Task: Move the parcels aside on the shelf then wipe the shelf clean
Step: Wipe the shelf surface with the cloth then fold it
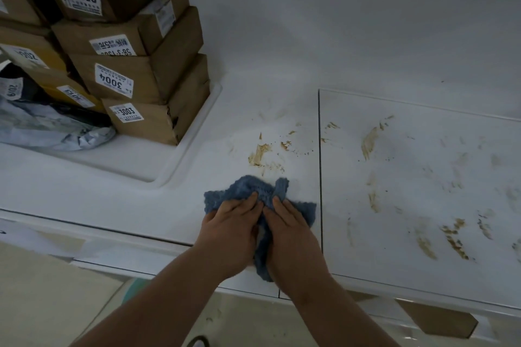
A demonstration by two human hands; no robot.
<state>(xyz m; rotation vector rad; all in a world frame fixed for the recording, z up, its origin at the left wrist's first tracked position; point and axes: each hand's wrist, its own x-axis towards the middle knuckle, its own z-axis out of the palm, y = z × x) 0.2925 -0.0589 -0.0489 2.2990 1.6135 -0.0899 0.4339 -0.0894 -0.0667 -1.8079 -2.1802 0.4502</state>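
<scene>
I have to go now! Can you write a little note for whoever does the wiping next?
Left hand and right hand both press flat on the blue cloth near the shelf's front edge.
Parcels are stacked aside at the left, in a white tray.
Left to do: brown smears just beyond the cloth, and more brown streaks across the right panel.

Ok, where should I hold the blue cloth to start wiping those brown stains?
Probably keep it as it is: the blue cloth lies bunched on the shelf, left hand and right hand on its near half. Press from above at that near edge, leaving the far, free part leading toward the brown stains.
</scene>
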